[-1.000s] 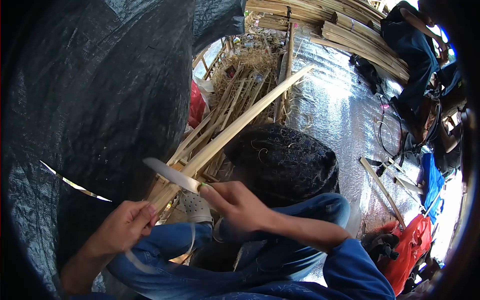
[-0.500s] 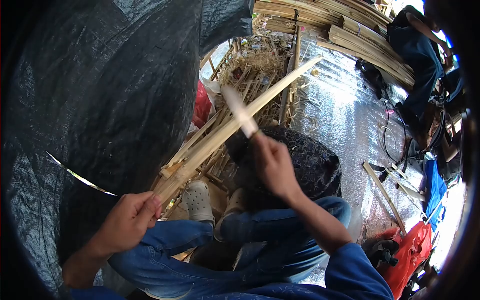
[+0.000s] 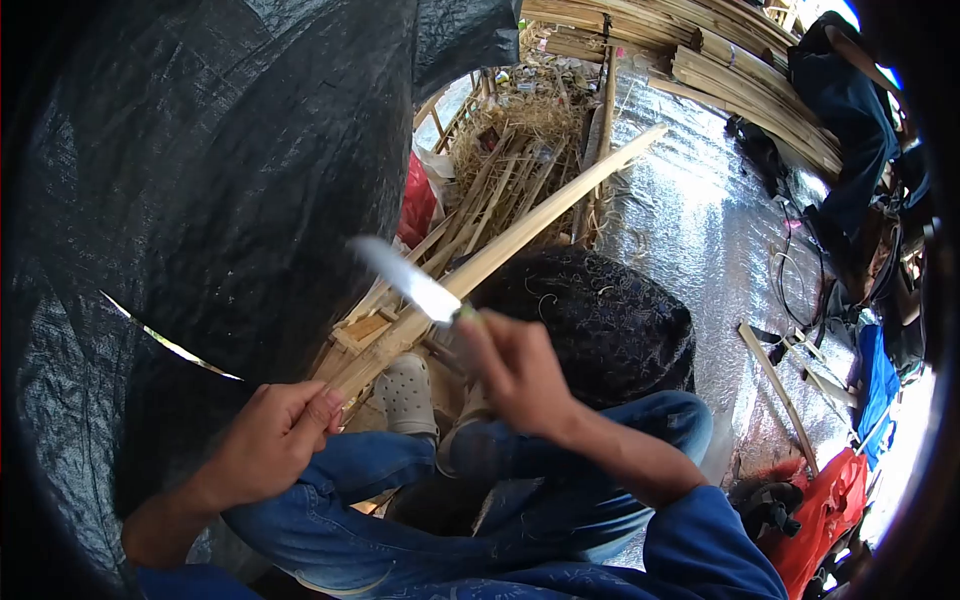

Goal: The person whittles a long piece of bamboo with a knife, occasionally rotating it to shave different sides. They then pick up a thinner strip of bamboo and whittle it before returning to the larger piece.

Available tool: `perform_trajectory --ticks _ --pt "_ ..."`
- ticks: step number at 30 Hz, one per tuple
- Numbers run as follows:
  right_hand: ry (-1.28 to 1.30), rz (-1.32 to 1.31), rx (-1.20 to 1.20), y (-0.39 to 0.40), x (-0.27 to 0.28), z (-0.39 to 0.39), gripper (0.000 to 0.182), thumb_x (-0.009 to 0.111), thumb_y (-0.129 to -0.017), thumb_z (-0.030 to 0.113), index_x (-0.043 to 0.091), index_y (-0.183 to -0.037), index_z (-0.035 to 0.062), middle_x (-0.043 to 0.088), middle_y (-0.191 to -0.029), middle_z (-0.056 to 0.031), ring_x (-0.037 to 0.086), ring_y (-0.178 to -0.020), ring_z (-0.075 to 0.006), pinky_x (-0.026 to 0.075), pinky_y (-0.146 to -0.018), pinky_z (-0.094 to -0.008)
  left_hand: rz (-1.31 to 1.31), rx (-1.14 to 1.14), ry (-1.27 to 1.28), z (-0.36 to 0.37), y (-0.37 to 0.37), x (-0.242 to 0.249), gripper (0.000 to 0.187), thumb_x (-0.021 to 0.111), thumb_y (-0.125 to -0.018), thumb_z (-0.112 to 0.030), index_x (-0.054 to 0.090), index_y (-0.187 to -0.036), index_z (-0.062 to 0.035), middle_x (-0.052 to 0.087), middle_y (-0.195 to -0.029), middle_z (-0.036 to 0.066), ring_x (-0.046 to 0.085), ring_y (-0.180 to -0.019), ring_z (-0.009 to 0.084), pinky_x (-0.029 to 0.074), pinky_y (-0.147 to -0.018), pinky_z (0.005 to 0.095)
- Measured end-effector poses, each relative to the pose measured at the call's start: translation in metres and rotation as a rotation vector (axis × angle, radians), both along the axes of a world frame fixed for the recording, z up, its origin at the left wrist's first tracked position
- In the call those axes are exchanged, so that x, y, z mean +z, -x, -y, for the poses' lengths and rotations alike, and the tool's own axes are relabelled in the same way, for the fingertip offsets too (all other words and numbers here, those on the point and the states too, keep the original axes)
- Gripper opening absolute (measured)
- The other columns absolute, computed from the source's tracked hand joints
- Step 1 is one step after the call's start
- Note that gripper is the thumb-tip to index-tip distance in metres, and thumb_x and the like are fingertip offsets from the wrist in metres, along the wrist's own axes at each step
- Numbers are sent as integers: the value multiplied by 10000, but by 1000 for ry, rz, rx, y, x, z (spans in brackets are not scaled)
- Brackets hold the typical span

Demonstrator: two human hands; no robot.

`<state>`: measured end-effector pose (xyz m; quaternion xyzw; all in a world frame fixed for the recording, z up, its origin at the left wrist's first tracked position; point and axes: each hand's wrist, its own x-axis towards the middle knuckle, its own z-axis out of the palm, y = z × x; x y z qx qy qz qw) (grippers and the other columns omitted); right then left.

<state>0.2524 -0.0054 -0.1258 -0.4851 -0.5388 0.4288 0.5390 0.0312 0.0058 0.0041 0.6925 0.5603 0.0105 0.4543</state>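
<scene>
My left hand (image 3: 285,432) is closed around the near end of a long pale bamboo strip (image 3: 545,217), which slants up and away to the right. In my right hand (image 3: 515,375) is a knife (image 3: 405,281), gripped by its handle. Its blade, blurred by motion, crosses over the strip around the lower middle and points up to the left. Just under the strip, near my left hand, a small wooden block (image 3: 362,331) shows. A dark patterned cloth (image 3: 590,325) covers a rounded form beside my right hand.
Black tarpaulin (image 3: 220,200) hangs along the left. Shavings (image 3: 520,135) and loose strips lie ahead. Silvery sheeting (image 3: 680,200) covers the floor on the right, with bundled bamboo slats (image 3: 750,95) at the back. A person (image 3: 850,110) is at far right; a red bag (image 3: 830,515) lies lower right.
My right hand has drawn the knife down along the bamboo strip, toward my left hand. The left hand keeps its hold on the strip, and the whole view has shifted slightly.
</scene>
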Motion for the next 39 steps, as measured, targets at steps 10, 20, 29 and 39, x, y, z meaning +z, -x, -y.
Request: perform_trajectory --ticks 10,20,29,39 --pt "8 18 -37 10 -3 3 320 480 -959 238 560 -791 -23 420 -535 -13 376 -504 -76 313 -457 -287 122 71 112 -7 4 -5 394 405 -989 -294 519 -713 -37 419 -531 -35 360 -492 38 312 -463 231" --pt "34 4 -252 -27 -8 -29 353 412 -984 248 534 -761 3 432 -543 24 358 -519 -44 315 -454 -237 317 164 302 -11 6 -1 358 389 -999 -278 483 -728 -64 340 -545 -67 286 -487 22 249 -441 201" --pt "176 -37 -483 -78 -28 -68 407 390 -993 295 449 -650 84 383 -518 54 351 -438 -32 244 -378 -238 249 129 205 -2 13 -3 373 394 -997 -277 481 -710 -56 364 -550 -60 309 -495 23 272 -456 213" --pt "-108 281 -505 -54 -53 -71 433 408 -983 319 505 -723 -12 421 -518 -51 348 -451 -126 314 -437 -294 100 249 157 -5 17 -4 341 419 -982 -243 485 -707 -52 400 -538 -46 341 -492 30 265 -445 226"
